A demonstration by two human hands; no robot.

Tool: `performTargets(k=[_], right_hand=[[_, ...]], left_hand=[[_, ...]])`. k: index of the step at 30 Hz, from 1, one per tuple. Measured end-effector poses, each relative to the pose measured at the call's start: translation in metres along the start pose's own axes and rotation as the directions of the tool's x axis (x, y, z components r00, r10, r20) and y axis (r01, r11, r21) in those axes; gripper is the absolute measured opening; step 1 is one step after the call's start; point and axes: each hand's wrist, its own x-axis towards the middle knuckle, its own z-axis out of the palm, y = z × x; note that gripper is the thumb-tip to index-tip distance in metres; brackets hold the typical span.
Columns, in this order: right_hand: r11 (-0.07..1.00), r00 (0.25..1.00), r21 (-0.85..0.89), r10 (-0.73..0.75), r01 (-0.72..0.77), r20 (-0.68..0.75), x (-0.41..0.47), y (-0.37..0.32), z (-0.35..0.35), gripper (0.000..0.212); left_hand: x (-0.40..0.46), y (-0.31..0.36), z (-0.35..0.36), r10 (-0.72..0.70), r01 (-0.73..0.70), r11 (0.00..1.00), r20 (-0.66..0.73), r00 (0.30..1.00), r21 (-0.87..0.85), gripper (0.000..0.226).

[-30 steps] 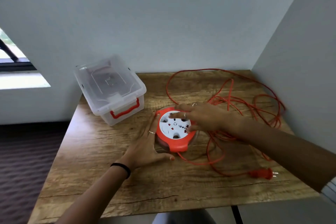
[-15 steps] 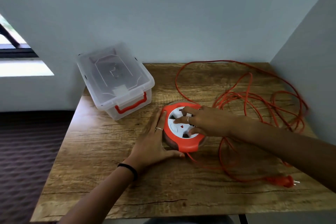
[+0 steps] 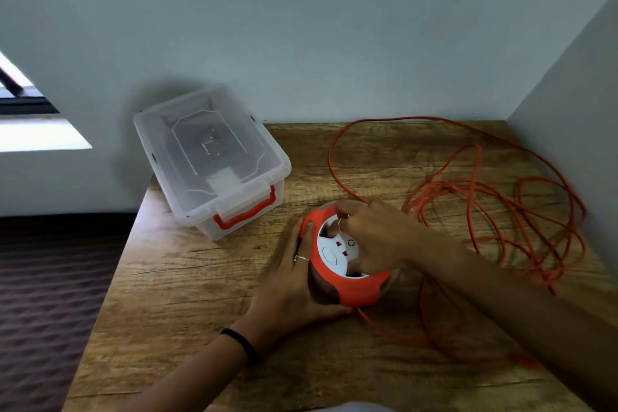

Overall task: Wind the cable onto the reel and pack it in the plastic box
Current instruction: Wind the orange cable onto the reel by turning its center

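Note:
An orange cable reel (image 3: 354, 288) with a white socket face lies flat on the wooden table (image 3: 187, 294). My left hand (image 3: 287, 281) cups its left side, thumb along the near edge. My right hand (image 3: 374, 237) lies on top, fingers curled into the white centre. The orange cable (image 3: 495, 197) sprawls in loose loops across the right half of the table. Its plug is a blurred orange patch (image 3: 526, 359) by my right forearm. The clear plastic box (image 3: 207, 157) stands at the back left, lid on, with an orange handle.
Walls close off the table at the back and on the right. The table's left edge drops to a dark floor (image 3: 46, 294). A window (image 3: 30, 117) shows at far left.
My right hand has turned on the reel's face, fingers now hooked into the centre. My head has moved closer. The left hand stays against the reel's side.

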Motion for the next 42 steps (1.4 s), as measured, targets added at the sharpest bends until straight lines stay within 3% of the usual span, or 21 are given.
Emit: performTargets(k=[4, 7, 12, 15, 19, 22, 26, 29, 34, 38, 42], right_hand=[[0.993, 0.993, 0.080, 0.093, -0.086, -0.079, -0.004, -0.006, 0.005, 0.056], [0.955, 0.962, 0.205, 0.243, -0.214, -0.128, 0.000, -0.013, 0.015, 0.054], [0.799, 0.805, 0.346, 0.568, -0.492, -0.168, 0.014, -0.035, 0.023, 0.036], [0.749, 0.761, 0.358, 0.634, -0.558, -0.139, 0.019, -0.042, 0.020, 0.038], [0.798, 0.831, 0.338, 0.551, -0.499, -0.073, 0.019, -0.036, 0.012, 0.036], [0.835, 0.894, 0.354, 0.448, -0.420, 0.003, 0.012, -0.022, 0.008, 0.048], [0.858, 0.953, 0.443, 0.302, -0.260, -0.024, -0.008, 0.007, 0.001, 0.019], [0.931, 0.988, 0.345, 0.146, -0.122, -0.043, -0.019, 0.022, 0.001, 0.046], [0.980, 0.991, 0.199, -0.055, 0.031, 0.118, -0.019, 0.022, 0.003, 0.061], [0.993, 0.990, 0.071, -0.097, 0.091, 0.099, -0.011, 0.017, 0.000, 0.066], [0.979, 0.981, -0.079, -0.181, 0.187, 0.075, -0.003, 0.017, -0.013, 0.057]], left_hand=[[-0.003, -0.001, 0.000, 0.044, -0.046, 0.998, -0.030, 0.999, -0.042, 0.128], [-0.004, -0.001, 0.002, 0.038, -0.041, 0.997, -0.039, 0.998, -0.070, 0.128], [-0.002, -0.004, 0.003, -0.007, 0.003, 0.998, -0.055, 0.998, -0.068, 0.130], [0.000, -0.005, 0.002, -0.016, 0.012, 0.997, -0.045, 0.999, -0.072, 0.131], [0.001, -0.008, 0.006, -0.010, 0.009, 0.999, -0.033, 0.999, -0.042, 0.130], [0.001, -0.009, 0.007, -0.009, 0.009, 1.000, -0.021, 1.000, -0.006, 0.131], [0.001, -0.008, 0.007, -0.004, 0.004, 1.000, -0.007, 1.000, 0.021, 0.130], [0.001, -0.009, 0.007, -0.006, 0.006, 1.000, -0.004, 1.000, 0.014, 0.131], [0.001, -0.008, 0.005, -0.017, 0.017, 1.000, 0.012, 1.000, 0.007, 0.132], [0.001, -0.007, 0.004, 0.014, -0.014, 1.000, -0.002, 1.000, 0.016, 0.127], [0.001, -0.007, 0.005, 0.028, -0.028, 1.000, -0.025, 0.999, 0.013, 0.127]])
